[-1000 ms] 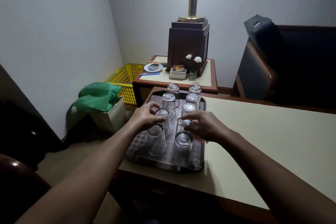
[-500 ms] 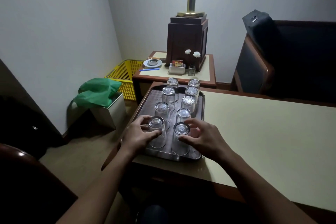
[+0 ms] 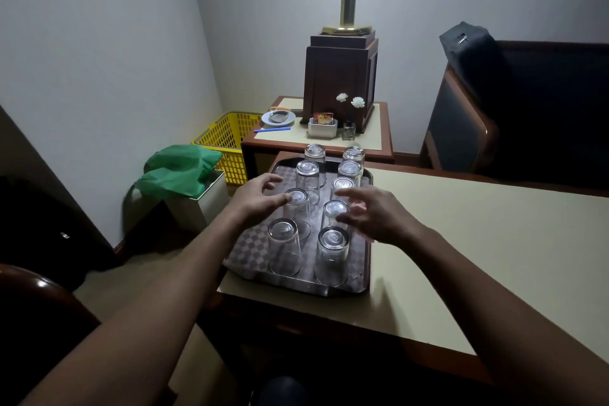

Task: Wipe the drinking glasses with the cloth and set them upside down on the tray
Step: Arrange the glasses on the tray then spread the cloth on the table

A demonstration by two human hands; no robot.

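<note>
Head view: eight drinking glasses stand upside down in two columns on the tray (image 3: 250, 255), which lies at the centre of the frame on the near left corner of the pale surface (image 3: 478, 257). The left hand (image 3: 255, 199) hovers over the left column, its fingers (image 3: 280, 198) spread and released, the forefinger tip at the upturned base of the second glass (image 3: 297, 212) from the bottom; whether it touches is hard to tell. The right hand (image 3: 379, 217) hangs just right of the right column, fingers loosely curled and grasping nothing, nearest the second glass in that column (image 3: 334, 214). Each glass's long axis stands upright, so each hand would come down on its own column from above. No cloth is visible near the tray. Judging by the full rows, the task looks nearly or fully done.
</note>
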